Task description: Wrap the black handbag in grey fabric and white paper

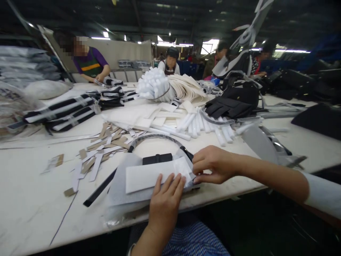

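Note:
A handbag wrapped in white tissue paper (119, 199) lies in front of me at the table's near edge. Its arched handle (157, 136) has clear wrapping and points away from me. A white foam sheet (142, 176) rests on the bag, below a black closure tab (157, 159). My left hand (167, 193) lies on the sheet with fingers spread. At the bag's right side, my right hand (211, 165) is closed in a pinch beside the handle's black end (187, 153); what it grips is hidden. A black strap (100, 187) sticks out to the left.
Cardboard and paper strips (102, 149) lie scattered left of the bag. Behind it are white rolls (195, 124), a bundle of white pieces (154, 85) and a black bag (234, 101). Wrapped black pieces (71, 110) lie at left. Several people work across the table (34, 199).

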The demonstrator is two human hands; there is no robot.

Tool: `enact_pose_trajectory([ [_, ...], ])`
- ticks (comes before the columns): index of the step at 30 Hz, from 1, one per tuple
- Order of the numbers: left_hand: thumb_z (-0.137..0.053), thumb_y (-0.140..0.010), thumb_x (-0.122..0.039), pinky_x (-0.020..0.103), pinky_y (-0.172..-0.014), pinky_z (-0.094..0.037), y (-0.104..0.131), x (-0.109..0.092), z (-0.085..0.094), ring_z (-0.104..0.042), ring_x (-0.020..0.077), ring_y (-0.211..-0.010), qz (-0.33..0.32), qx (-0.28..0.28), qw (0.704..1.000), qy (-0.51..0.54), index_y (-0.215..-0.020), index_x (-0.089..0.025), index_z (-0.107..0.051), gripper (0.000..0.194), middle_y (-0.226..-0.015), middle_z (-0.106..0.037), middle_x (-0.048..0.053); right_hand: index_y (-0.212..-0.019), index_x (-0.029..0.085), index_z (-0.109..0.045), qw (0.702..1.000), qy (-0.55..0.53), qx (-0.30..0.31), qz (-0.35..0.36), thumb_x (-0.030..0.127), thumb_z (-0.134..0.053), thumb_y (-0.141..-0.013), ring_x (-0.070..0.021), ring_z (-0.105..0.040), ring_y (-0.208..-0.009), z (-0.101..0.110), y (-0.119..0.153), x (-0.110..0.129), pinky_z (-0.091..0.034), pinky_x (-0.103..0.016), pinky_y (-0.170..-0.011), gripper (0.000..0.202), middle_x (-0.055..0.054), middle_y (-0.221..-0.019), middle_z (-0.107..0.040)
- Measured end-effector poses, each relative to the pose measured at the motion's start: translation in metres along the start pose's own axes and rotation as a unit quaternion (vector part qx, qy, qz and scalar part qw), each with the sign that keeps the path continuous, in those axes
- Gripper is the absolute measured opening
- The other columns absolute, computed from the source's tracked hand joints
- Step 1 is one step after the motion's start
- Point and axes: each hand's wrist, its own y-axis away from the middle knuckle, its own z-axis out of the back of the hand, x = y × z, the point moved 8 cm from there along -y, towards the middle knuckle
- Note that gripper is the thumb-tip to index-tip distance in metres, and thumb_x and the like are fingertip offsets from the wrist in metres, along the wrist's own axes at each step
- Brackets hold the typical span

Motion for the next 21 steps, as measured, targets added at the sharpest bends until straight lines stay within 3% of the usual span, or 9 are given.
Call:
enact_pose_trajectory([
  [5, -0.036, -0.104, -0.026, 0.047, -0.121, -0.025, -0.001, 0.0, 0.006, -0.061, 0.0204, -0.121, 0.03, -0.054, 0.998, 0.028, -0.131, -0.024, -0.06, 0.036, -0.131, -0.066, -0.002, -0.074, 0.023, -0.068, 0.994, 0.004, 0.104, 0.03, 0.031, -0.067, -0.085, -0.0136, -0.059, -0.066, -0.03, -0.045, -0.031, -0.032, -0.024, -0.057, 0.014, 0.001, -0.072, -0.067],
  [10, -0.035, -0.104, -0.028, 0.046, -0.124, -0.021, 0.0, 0.001, 0.005, -0.06, 0.0197, -0.122, 0.044, -0.062, 0.996, 0.044, -0.129, -0.023, -0.062, 0.037, -0.13, -0.066, -0.001, -0.081, 0.025, -0.075, 0.976, 0.0, 0.218, 0.005, 0.032, -0.075, -0.081, -0.0127, -0.059, -0.063, -0.056, -0.067, -0.049, -0.03, -0.024, -0.056, 0.007, 0.002, -0.074, -0.073],
  [17, -0.037, -0.103, -0.02, 0.048, -0.12, -0.03, 0.002, 0.0, 0.007, -0.058, 0.0206, -0.125, 0.027, -0.06, 0.998, 0.019, -0.128, -0.021, -0.063, 0.036, -0.135, -0.063, 0.005, -0.081, 0.027, -0.078, 0.963, 0.016, 0.27, -0.014, 0.036, -0.079, -0.078, -0.0114, -0.055, -0.057, -0.062, -0.079, -0.052, -0.027, -0.023, -0.052, 0.01, 0.004, -0.069, -0.072],
  [21, -0.041, -0.102, -0.018, 0.045, -0.12, -0.03, 0.005, -0.002, 0.003, -0.056, 0.0199, -0.128, 0.004, -0.052, 0.998, 0.021, -0.129, -0.022, -0.062, 0.035, -0.141, -0.058, 0.003, -0.08, 0.027, -0.078, 0.956, 0.062, 0.285, -0.022, 0.032, -0.079, -0.076, -0.0119, -0.052, -0.055, -0.062, -0.083, -0.049, -0.024, -0.025, -0.051, 0.006, 0.003, -0.068, -0.072],
])
